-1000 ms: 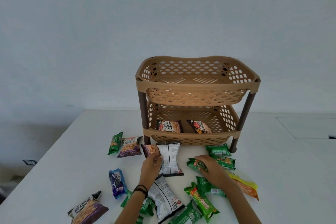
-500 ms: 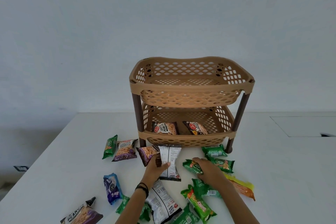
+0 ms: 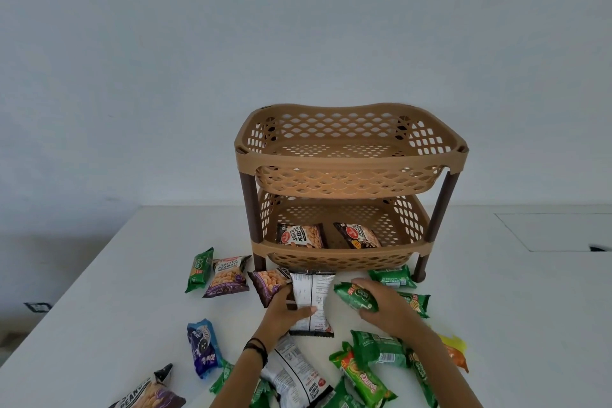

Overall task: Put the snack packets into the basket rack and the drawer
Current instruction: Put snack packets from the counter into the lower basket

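Observation:
A tan two-tier basket rack (image 3: pixel 351 161) with brown legs stands at the middle of the white table (image 3: pixel 99 325). Its lower tier holds two peanut packets (image 3: pixel 301 235), and the upper tier looks bare. My left hand (image 3: pixel 284 311) grips a white, back-up peanut packet (image 3: pixel 313 298) in front of the rack. My right hand (image 3: pixel 384 305) is closed on a green snack packet (image 3: pixel 356 296) just to the right of it. Several more packets lie scattered around both hands. No drawer is in view.
Left of the rack lie a green packet (image 3: pixel 198 270), a purple peanut packet (image 3: pixel 228 276) and a blue biscuit packet (image 3: pixel 202 346). Green and orange packets (image 3: pixel 364 378) crowd the near right. The table's left edge runs diagonally. A recessed panel (image 3: pixel 556 232) sits at the far right.
My left hand has closed around the white packet and my right hand has taken the green packet, lifting it slightly. The view has shifted, so the rack appears a little more to the left.

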Demonstrator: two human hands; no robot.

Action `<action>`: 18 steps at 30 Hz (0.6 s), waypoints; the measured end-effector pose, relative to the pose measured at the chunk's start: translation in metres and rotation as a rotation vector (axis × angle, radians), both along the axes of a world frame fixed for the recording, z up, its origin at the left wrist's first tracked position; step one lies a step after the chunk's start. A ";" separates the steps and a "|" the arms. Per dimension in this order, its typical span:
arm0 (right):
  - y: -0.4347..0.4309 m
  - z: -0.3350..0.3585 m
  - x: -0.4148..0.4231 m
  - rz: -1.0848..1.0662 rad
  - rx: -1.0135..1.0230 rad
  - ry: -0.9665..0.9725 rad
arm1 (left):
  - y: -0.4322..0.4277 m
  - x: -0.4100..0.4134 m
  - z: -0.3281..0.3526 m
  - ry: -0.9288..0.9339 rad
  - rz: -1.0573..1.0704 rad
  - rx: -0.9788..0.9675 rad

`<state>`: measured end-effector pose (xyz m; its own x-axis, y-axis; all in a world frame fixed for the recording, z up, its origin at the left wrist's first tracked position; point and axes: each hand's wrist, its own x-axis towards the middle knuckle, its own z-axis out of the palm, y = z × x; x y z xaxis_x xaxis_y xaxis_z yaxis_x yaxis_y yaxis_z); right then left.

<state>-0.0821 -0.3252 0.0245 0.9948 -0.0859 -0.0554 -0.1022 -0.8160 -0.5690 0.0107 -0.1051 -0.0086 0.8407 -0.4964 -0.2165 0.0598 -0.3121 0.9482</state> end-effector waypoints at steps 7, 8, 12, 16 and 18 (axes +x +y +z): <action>-0.016 0.042 0.008 -0.109 0.142 -0.241 | 0.006 0.007 0.013 -0.056 -0.078 0.009; -0.019 0.046 0.012 -0.142 0.155 -0.272 | 0.006 0.008 0.017 -0.060 -0.081 0.011; -0.033 0.055 0.034 -0.224 0.175 -0.384 | 0.007 0.012 0.039 -0.081 -0.148 -0.009; -0.053 0.057 0.061 -0.326 0.114 -0.411 | 0.001 0.018 0.062 -0.067 -0.172 -0.094; -0.065 0.054 0.074 -0.355 0.060 -0.376 | -0.004 0.020 0.072 -0.067 -0.164 -0.118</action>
<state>-0.0077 -0.3898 0.0786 0.8571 -0.4290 0.2852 -0.1460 -0.7332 -0.6642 0.0311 -0.1089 0.0635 0.7568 -0.6467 -0.0948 -0.0472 -0.1987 0.9789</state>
